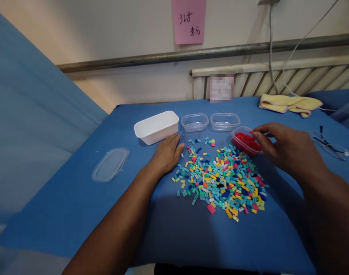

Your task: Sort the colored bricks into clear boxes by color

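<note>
My left hand (pixel 168 153) lies flat on the blue cloth, fingers stretched out, beside the white box (pixel 156 128) and the left edge of the brick pile. At the right, my right hand (pixel 280 147) is over the rim of a clear tub (pixel 234 134) of red pieces (pixel 247 142). Its thumb and forefinger are pinched together, with a small red piece at their tips. Loose small building bricks (pixel 220 175) in turquoise, yellow, blue, pink and white spread over the cloth between my hands.
Two clear tubs (pixel 195 115) stand behind the pile. Clear lids (pixel 109 165) lie at the left. Glasses (pixel 330 145) and a yellow cloth (pixel 289 104) are on the right. A radiator (pixel 254 84) and pipe (pixel 163 58) run along the wall.
</note>
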Demonstrator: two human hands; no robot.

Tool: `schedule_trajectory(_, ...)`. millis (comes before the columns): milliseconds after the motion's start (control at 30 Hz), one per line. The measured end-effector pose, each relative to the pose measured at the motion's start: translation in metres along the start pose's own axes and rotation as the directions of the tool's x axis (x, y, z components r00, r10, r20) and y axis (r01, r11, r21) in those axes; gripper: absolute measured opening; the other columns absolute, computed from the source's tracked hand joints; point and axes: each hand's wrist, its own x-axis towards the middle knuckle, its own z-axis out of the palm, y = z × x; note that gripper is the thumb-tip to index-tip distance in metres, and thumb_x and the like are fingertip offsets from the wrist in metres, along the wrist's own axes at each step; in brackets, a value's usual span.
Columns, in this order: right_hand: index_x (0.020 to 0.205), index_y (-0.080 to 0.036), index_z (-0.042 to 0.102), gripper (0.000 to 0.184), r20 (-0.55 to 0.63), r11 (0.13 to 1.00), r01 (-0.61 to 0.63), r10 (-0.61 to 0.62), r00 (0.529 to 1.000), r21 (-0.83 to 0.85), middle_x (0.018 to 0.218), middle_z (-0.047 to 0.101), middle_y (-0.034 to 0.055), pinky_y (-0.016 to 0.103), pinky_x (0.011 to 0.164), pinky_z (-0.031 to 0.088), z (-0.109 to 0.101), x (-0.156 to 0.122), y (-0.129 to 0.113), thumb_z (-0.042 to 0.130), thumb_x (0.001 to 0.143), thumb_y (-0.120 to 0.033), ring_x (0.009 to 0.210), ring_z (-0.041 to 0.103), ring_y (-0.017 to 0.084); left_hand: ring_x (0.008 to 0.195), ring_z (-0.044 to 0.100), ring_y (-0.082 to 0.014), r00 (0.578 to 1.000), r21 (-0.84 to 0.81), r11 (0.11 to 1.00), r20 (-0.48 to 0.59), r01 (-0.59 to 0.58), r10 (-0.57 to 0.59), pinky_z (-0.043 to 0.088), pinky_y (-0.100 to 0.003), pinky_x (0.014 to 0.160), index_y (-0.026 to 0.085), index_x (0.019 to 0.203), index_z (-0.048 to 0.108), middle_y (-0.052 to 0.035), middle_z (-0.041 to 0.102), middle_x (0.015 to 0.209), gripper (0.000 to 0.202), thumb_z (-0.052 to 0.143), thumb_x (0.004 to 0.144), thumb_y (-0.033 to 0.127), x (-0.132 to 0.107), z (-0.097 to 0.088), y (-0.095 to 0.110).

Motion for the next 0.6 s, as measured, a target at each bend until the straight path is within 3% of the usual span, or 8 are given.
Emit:
schedule_trajectory(100,0.114,-0.024,0.076,0.033,0.094,0.998,0.043,-0.039,0.995,-0.043,0.117,0.08,0.0134,0.047,0.079,0.055,0.009,0.001,0.012,0.05,0.106,-0.044,0.104,0.075,0.037,0.156,0.047,-0.0359,1.0,-0.039,0.999,0.019,0.0,0.0,0.034,-0.056,0.132,0.007,0.152,0.06,-0.0227,0.054,0.164,0.064,0.038,0.112,0.052,0.003,0.003,0.002)
schedule_trajectory(200,0.112,-0.023,0.077,0.032,0.153,0.997,0.048,-0.037,0.988,-0.068,0.117,0.079,0.0141,0.046,0.083,0.055,0.015,0.002,0.018,0.05,0.106,-0.041,0.105,0.074,0.036,0.141,0.061,-0.031,1.0,-0.304,0.953,-0.022,0.0,-0.007,0.043,-0.051,0.126,0.013,0.144,0.067,-0.0167,0.067,0.149,0.062,0.037,0.112,0.058,0.002,-0.002,0.005)
schedule_trajectory(300,0.117,-0.022,0.077,0.034,0.169,0.996,0.025,-0.01,0.986,-0.088,0.121,0.079,0.0162,0.047,0.082,0.055,0.016,0.001,0.021,0.049,0.106,-0.039,0.107,0.074,0.037,0.129,0.069,-0.0291,0.986,-0.581,0.81,-0.068,0.084,-0.151,0.05,-0.046,0.12,0.016,0.139,0.071,-0.0129,0.076,0.134,0.069,0.038,0.11,0.069,0.001,-0.006,0.004)
schedule_trajectory(400,0.121,-0.023,0.076,0.04,0.169,0.996,-0.017,0.032,0.985,-0.089,0.123,0.078,0.0171,0.047,0.08,0.054,0.015,0.001,0.022,0.046,0.107,-0.045,0.108,0.073,0.039,0.132,0.068,-0.0315,0.959,-0.659,0.74,-0.101,0.134,-0.263,0.047,-0.048,0.123,0.013,0.136,0.073,-0.0154,0.076,0.136,0.079,0.037,0.106,0.077,0.0,-0.006,0.004)
schedule_trajectory(500,0.129,-0.024,0.075,0.047,0.179,0.993,-0.111,0.118,0.977,-0.051,0.118,0.079,0.0173,0.049,0.081,0.056,0.011,0.001,0.017,0.046,0.107,-0.053,0.103,0.074,0.039,0.143,0.062,-0.0325,0.967,-0.705,0.686,-0.001,0.18,-0.255,0.039,-0.052,0.129,0.015,0.14,0.071,-0.0158,0.07,0.148,0.081,0.035,0.106,0.079,-0.002,-0.002,0.012)
schedule_trajectory(600,0.143,-0.022,0.068,0.061,0.249,0.977,-0.211,0.206,0.946,-0.006,0.114,0.08,0.0177,0.053,0.084,0.057,0.008,0.0,0.009,0.051,0.103,-0.065,0.098,0.075,0.04,0.149,0.058,-0.0314,0.982,-0.852,0.497,0.097,0.167,-0.163,0.037,-0.052,0.131,0.018,0.149,0.066,-0.0143,0.067,0.153,0.081,0.029,0.108,0.077,-0.004,-0.001,0.023)
